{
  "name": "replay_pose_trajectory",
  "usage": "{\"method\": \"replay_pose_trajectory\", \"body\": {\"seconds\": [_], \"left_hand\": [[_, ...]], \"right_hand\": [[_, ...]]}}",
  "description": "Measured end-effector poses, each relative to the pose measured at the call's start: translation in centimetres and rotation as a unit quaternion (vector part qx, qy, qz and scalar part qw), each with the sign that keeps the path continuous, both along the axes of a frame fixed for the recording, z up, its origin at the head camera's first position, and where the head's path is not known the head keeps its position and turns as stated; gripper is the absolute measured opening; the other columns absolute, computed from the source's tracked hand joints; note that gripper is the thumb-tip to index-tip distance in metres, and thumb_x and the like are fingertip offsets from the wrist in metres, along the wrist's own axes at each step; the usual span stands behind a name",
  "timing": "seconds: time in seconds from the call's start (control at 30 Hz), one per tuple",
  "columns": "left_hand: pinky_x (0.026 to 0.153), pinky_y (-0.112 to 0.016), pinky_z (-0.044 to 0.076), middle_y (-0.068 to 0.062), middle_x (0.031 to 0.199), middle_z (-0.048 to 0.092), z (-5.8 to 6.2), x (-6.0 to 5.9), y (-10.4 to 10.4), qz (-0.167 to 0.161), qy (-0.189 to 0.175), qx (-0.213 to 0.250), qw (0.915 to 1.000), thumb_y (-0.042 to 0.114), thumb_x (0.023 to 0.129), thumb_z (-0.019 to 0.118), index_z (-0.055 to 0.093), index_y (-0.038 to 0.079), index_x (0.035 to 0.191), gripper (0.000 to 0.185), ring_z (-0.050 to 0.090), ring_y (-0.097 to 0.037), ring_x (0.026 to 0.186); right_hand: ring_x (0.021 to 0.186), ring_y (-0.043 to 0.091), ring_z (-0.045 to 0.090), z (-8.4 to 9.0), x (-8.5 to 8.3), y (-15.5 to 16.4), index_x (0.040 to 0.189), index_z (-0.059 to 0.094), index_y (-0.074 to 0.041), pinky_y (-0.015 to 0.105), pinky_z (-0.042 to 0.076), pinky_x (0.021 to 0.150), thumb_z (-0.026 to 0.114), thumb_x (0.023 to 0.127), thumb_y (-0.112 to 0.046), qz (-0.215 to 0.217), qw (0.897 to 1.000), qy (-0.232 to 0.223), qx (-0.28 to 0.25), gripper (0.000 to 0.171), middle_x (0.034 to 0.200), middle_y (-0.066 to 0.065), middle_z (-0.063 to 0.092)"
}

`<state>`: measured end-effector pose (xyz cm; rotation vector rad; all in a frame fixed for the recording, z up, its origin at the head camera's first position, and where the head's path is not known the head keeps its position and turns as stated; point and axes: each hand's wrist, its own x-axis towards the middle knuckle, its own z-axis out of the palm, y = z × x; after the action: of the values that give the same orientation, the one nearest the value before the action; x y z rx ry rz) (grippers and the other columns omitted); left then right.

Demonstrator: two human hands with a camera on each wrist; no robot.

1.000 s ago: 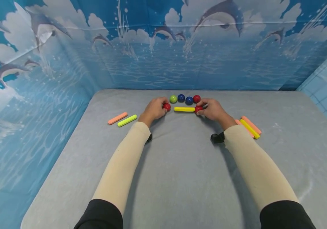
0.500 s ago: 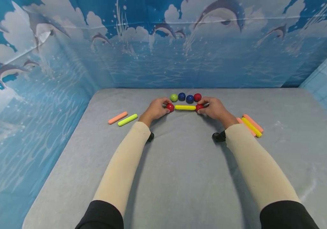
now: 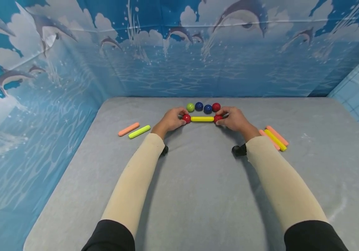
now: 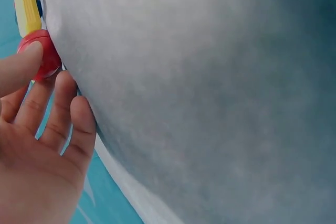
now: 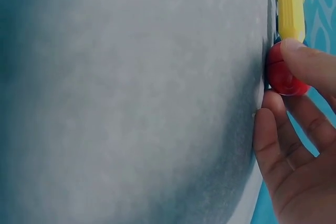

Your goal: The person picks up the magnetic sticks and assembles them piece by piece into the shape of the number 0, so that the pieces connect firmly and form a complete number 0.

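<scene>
A yellow stick (image 3: 202, 119) lies crosswise near the back of the table, with a red ball touching each of its ends. My left hand (image 3: 170, 120) pinches the left red ball (image 3: 186, 119) between thumb and fingers. On the other side my right hand (image 3: 234, 119) pinches the right red ball (image 3: 218, 119). In the left wrist view the thumb presses the red ball (image 4: 46, 56) against the stick's end (image 4: 26, 3). The right wrist view has the red ball (image 5: 283, 72) likewise meeting the stick (image 5: 290, 6), thumb over it.
Behind the stick sit a green ball (image 3: 190, 107), two blue balls (image 3: 199, 106) and another red ball (image 3: 216, 107). An orange stick (image 3: 128, 129) and a lime stick (image 3: 139, 132) lie left. Orange and yellow sticks (image 3: 275, 139) lie by the right forearm. A dolphin-print curtain (image 3: 173, 69) borders the table.
My left hand has moved right, bringing its red ball from a gap away up against the stick's left end. The right hand stays at its ball.
</scene>
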<state>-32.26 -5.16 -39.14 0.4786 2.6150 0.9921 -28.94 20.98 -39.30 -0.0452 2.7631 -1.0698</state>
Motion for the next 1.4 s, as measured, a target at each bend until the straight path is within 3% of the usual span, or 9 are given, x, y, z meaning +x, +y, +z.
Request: {"method": "replay_pose_trajectory", "body": {"seconds": [0.23,0.53,0.83,1.17,1.4], "left_hand": [[0.105,-0.039,0.048,-0.009,0.135,0.059,0.62,0.31,0.17,0.001,-0.004,-0.002,1.0,0.014,0.094,0.067,0.059,0.013,0.127,0.033,0.053,-0.025,0.121],[0.105,-0.042,0.047,-0.009,0.134,0.059,0.1,-0.09,0.3,0.013,0.017,0.0,0.9998,0.01,0.097,0.062,0.061,0.015,0.128,0.032,0.055,-0.026,0.123],[0.107,-0.041,0.046,-0.008,0.135,0.06,-0.21,-0.19,0.35,0.031,0.03,-0.006,0.999,0.009,0.096,0.063,0.062,0.016,0.128,0.033,0.054,-0.025,0.124],[0.112,-0.044,0.041,-0.006,0.136,0.06,-0.02,0.14,0.52,0.047,0.027,-0.013,0.9984,0.012,0.096,0.064,0.061,0.018,0.13,0.035,0.046,-0.027,0.13],[0.109,-0.044,0.044,-0.008,0.135,0.06,0.08,0.27,0.46,0.045,0.024,-0.002,0.9987,0.009,0.095,0.065,0.062,0.017,0.13,0.035,0.051,-0.027,0.127]], "right_hand": [[0.12,0.038,0.057,0.06,0.08,0.13,0.127,0.062,-0.008,0.043,0.056,0.087,0.069,0.093,-0.012,-0.006,1.0,0.003,-0.001,0.035,0.136,0.018,0.056],[0.118,0.038,0.058,0.09,0.04,-0.47,0.129,0.06,-0.006,0.045,0.055,0.087,0.067,0.093,-0.01,-0.004,1.0,0.026,0.002,0.037,0.135,0.02,0.056],[0.12,0.037,0.056,-0.12,0.15,-0.57,0.129,0.059,-0.007,0.042,0.055,0.083,0.065,0.095,-0.014,0.002,1.0,0.008,0.005,0.035,0.137,0.018,0.054],[0.121,0.038,0.056,-0.13,0.32,-0.53,0.125,0.059,-0.007,0.046,0.054,0.089,0.065,0.095,-0.013,0.0,1.0,0.009,0.005,0.031,0.137,0.019,0.054],[0.122,0.039,0.055,0.09,0.38,-0.69,0.124,0.059,-0.006,0.046,0.054,0.09,0.065,0.095,-0.012,0.002,1.0,0.006,0.003,0.03,0.138,0.02,0.054]]}}
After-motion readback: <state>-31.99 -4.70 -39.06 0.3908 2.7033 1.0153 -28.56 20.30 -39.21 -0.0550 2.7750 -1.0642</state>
